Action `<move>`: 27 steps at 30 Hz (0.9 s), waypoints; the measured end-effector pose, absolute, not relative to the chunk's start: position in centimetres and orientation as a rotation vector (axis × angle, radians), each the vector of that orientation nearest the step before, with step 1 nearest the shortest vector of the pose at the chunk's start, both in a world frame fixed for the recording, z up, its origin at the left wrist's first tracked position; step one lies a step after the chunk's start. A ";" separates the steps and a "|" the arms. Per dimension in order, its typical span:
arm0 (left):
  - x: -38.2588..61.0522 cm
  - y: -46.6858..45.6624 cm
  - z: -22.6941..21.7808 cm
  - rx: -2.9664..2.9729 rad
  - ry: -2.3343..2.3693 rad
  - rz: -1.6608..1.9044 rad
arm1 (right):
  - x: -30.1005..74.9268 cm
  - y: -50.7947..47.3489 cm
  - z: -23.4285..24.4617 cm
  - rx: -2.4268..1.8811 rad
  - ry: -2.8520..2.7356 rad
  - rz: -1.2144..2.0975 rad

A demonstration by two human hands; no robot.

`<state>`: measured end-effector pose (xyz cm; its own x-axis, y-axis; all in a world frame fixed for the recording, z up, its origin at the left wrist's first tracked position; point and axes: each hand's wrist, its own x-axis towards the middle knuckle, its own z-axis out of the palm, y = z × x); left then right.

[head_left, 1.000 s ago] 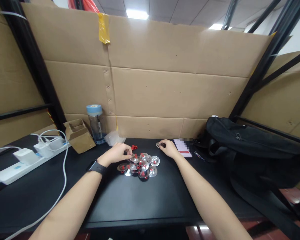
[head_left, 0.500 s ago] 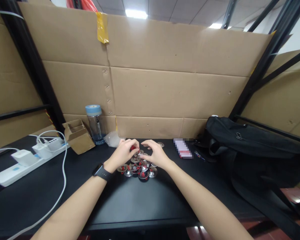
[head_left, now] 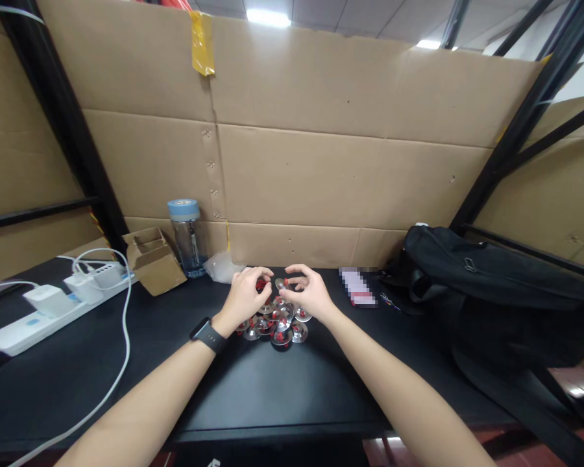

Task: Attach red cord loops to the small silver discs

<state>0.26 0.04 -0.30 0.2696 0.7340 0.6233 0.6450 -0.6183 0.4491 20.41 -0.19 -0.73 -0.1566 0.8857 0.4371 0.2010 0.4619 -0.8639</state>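
Observation:
A heap of small metal finger cymbals [head_left: 282,336] with red loops lies on the black table, below and between my hands. My left hand [head_left: 247,292], wearing a dark watch on the wrist, curls over the heap's left side. Red loops show between its thumb and fingers, but the cymbal there is mostly hidden. My right hand [head_left: 311,295] reaches in from the right, index finger raised and thumb bent under. Close to its fingertips, a tilted finger cymbal [head_left: 280,285] hangs above the heap; the exact grip is partly hidden.
Left of the heap are a clear plastic bag [head_left: 222,267], a blue-lidded bottle [head_left: 189,243], an open cardboard box [head_left: 158,269] and a white power strip [head_left: 53,321] with cables. To the right lie a phone [head_left: 357,287] and a black backpack [head_left: 506,292]. Cardboard [head_left: 296,181] walls the back.
My hands have shifted slightly over the heap, and a cymbal now shows upright between them by the right fingertips. The cymbal behind my right hand no longer shows. The view has tilted slightly.

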 end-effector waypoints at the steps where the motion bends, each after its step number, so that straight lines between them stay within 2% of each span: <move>1: 0.2 0.1 -0.4 2.424 1.278 1.242 | 20.4 -0.2 -0.7 -0.938 -1.592 0.881; 6: 0.6 -0.1 -0.8 2.346 1.064 1.247 | 20.0 -0.8 -0.6 -0.882 -1.474 1.078; 10: 1.2 -0.3 -1.1 2.289 1.119 1.304 | 19.7 -1.3 -0.3 -0.866 -1.451 1.102; 16: -0.4 0.9 -0.6 2.379 1.295 1.176 | 20.5 -0.4 -0.1 -0.828 -1.414 1.029; 19: -2.0 1.9 -0.8 2.455 1.536 1.086 | 22.3 1.3 -0.6 -0.911 -1.475 0.816; 23: -3.3 3.1 -1.9 2.454 1.786 0.916 | 25.8 3.9 -1.9 -1.128 -1.679 0.247; 27: -3.3 3.7 -2.8 2.457 1.816 0.826 | 28.3 5.6 -3.5 -1.321 -1.806 0.086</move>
